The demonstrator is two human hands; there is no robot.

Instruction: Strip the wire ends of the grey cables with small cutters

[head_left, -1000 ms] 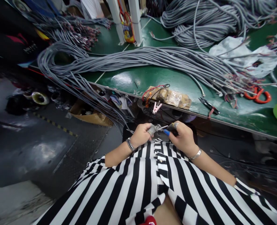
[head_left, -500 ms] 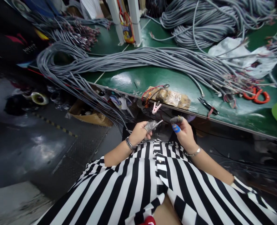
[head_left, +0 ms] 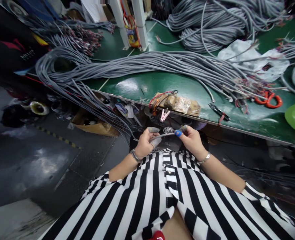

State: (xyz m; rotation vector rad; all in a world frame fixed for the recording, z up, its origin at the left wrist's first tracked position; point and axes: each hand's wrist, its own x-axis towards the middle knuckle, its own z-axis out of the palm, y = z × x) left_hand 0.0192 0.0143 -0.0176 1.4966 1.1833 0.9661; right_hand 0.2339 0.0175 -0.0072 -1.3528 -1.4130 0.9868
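Note:
A thin grey cable [head_left: 166, 134] stretches between my two hands, just off the bench's front edge. My left hand [head_left: 145, 141], with grey covers on its fingertips, has the cable running through its loosely curled fingers; its thumb and index finger are apart. At the cable's end, my right hand [head_left: 191, 141] pinches it between a blue-wrapped thumb and a grey-covered finger. Beyond the hands, a pink clip [head_left: 164, 115] hangs at the bench edge. A tangle of thin pale strands [head_left: 168, 130] lies behind the cable.
A long bundle of grey cables [head_left: 137, 63] crosses the green bench [head_left: 127, 83] and droops over its left edge. Pliers [head_left: 219, 111], orange-handled scissors [head_left: 273, 100] and a taped brown block [head_left: 183, 104] lie near the front. A cardboard box [head_left: 95, 125] stands below.
My right hand has moved slightly left and now pinches the cable end. My left thumb and index finger have parted, and more cable shows between my hands. The view has shifted slightly.

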